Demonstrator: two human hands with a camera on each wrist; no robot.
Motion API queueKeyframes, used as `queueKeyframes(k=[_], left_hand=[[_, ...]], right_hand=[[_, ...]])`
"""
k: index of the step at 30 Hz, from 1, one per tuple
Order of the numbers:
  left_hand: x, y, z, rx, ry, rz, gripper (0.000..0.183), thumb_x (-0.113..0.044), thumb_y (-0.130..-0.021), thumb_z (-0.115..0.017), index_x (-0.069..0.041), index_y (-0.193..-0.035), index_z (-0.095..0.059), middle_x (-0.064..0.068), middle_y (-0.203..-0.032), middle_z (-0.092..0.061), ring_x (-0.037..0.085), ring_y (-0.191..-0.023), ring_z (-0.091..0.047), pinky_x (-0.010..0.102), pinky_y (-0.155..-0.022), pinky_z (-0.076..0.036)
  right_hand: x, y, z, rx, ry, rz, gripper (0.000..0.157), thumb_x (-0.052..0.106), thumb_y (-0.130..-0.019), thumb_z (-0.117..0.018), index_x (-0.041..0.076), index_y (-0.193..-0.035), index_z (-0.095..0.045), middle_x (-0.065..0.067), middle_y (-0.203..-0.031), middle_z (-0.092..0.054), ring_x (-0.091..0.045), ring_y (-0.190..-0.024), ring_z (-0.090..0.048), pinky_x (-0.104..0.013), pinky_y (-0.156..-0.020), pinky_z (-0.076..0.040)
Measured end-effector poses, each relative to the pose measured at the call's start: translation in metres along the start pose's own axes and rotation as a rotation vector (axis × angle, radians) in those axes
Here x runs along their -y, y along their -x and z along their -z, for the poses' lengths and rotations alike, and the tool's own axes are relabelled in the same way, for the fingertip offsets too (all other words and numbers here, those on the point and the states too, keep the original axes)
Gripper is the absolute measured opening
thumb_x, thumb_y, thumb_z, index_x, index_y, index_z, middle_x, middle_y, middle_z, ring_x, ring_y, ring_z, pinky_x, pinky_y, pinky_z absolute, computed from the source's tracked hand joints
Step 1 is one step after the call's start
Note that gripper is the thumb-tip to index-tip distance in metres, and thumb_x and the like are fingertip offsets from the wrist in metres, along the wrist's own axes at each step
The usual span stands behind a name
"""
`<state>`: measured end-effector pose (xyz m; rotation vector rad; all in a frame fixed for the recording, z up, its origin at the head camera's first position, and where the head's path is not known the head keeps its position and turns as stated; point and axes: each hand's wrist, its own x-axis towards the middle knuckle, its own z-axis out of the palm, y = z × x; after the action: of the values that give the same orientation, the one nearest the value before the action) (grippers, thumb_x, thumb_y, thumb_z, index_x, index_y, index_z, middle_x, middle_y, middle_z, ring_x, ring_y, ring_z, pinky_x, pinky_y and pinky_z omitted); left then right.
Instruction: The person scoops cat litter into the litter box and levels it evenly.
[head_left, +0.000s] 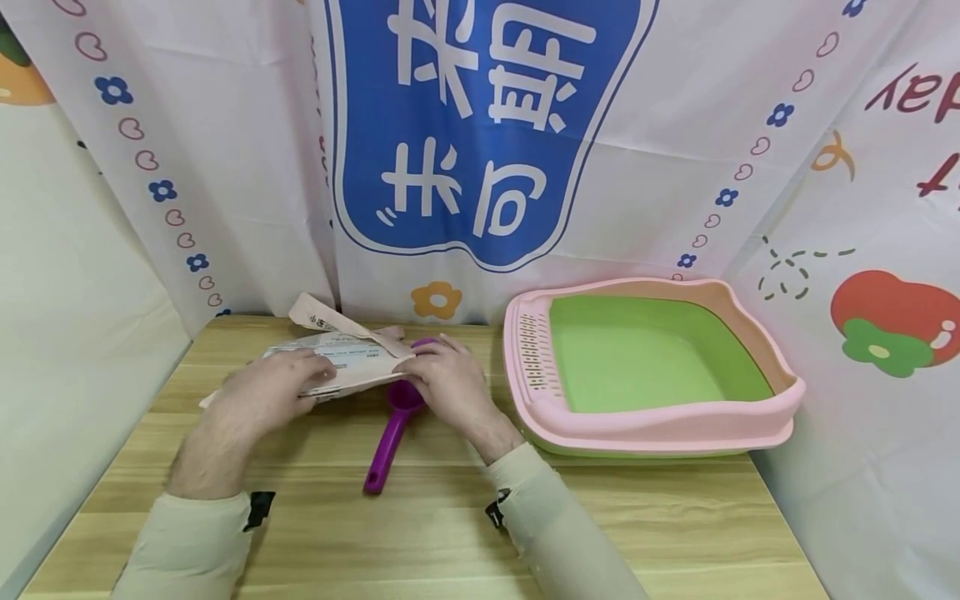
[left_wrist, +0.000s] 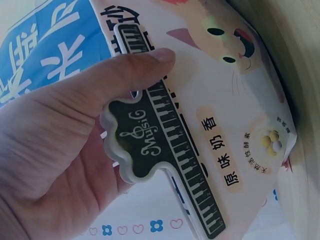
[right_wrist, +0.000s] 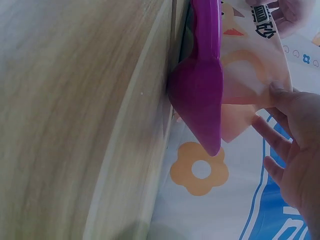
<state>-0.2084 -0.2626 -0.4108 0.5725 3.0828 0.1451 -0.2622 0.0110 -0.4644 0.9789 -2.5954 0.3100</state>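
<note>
Pink-rimmed green plastic tray (head_left: 652,423), pale-pink cat-printed bag (head_left: 367,365) left of it, left hand (head_left: 273,385) gripping black piano-key clip (left_wrist: 137,137), right hand (head_left: 453,379) pinching bag

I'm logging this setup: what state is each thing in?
Bag: creased, one flap sticking up; whether sealed, unclear.
Clip: against the bag; whether clamped, unclear.
Scoop: lying on the table, partly hidden in the head view.
Tray: upright, open-topped.
Left hand: gripping the clip.
Right hand: pinching the bag's edge.
</note>
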Motion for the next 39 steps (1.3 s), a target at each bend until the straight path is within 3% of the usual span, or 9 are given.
queueKeyframes(k=[8, 16, 23, 28, 39], left_hand=[[0.003, -0.001, 0.001, -0.099, -0.012, 0.049, 0.032, -0.019, -0.088, -0.085, -0.015, -0.118, -0.076, 0.017, -0.125, -0.077, 0.043, -0.116, -0.072, 0.064, -0.092, -0.057], [0.005, -0.007, -0.001, -0.193, -0.017, 0.049, 0.023, -0.023, -0.091, -0.083, -0.016, -0.111, -0.076, 0.015, -0.118, -0.079, 0.039, -0.102, -0.077, 0.060, -0.080, -0.060], [0.007, -0.010, -0.004, -0.239, -0.026, 0.031, 0.025, -0.026, -0.091, -0.082, -0.015, -0.112, -0.075, 0.017, -0.126, -0.077, 0.040, -0.103, -0.076, 0.059, -0.080, -0.061], [0.011, -0.006, -0.001, -0.253, 0.027, 0.024, 0.026, -0.027, -0.091, -0.082, -0.013, -0.112, -0.075, 0.016, -0.124, -0.077, 0.041, -0.101, -0.076, 0.060, -0.083, -0.060], [0.021, 0.007, 0.010, -0.238, 0.150, 0.010, 0.030, -0.016, -0.092, -0.080, -0.009, -0.120, -0.072, 0.019, -0.120, -0.078, 0.041, -0.107, -0.075, 0.060, -0.093, -0.059]], right_hand=[[-0.002, 0.004, 0.001, -0.042, 0.002, -0.028, 0.017, 0.036, -0.098, -0.074, 0.042, -0.113, -0.079, 0.022, -0.114, -0.079, -0.007, -0.125, -0.069, -0.042, -0.123, -0.043], [-0.006, 0.010, 0.006, -0.111, -0.017, -0.077, 0.019, 0.034, -0.099, -0.074, 0.040, -0.116, -0.079, 0.021, -0.117, -0.079, -0.008, -0.119, -0.069, -0.040, -0.114, -0.049], [-0.008, 0.012, 0.008, -0.155, -0.028, -0.071, 0.017, 0.034, -0.101, -0.071, 0.039, -0.115, -0.079, 0.019, -0.119, -0.079, -0.009, -0.116, -0.069, -0.039, -0.108, -0.053], [-0.008, 0.010, 0.007, -0.172, -0.136, -0.034, 0.017, 0.028, -0.102, -0.070, 0.029, -0.116, -0.079, 0.012, -0.117, -0.080, -0.013, -0.114, -0.072, -0.038, -0.111, -0.054], [-0.008, 0.008, 0.005, -0.108, -0.294, -0.046, 0.023, 0.017, -0.105, -0.064, 0.024, -0.125, -0.073, 0.007, -0.125, -0.077, -0.013, -0.124, -0.070, -0.029, -0.111, -0.054]])
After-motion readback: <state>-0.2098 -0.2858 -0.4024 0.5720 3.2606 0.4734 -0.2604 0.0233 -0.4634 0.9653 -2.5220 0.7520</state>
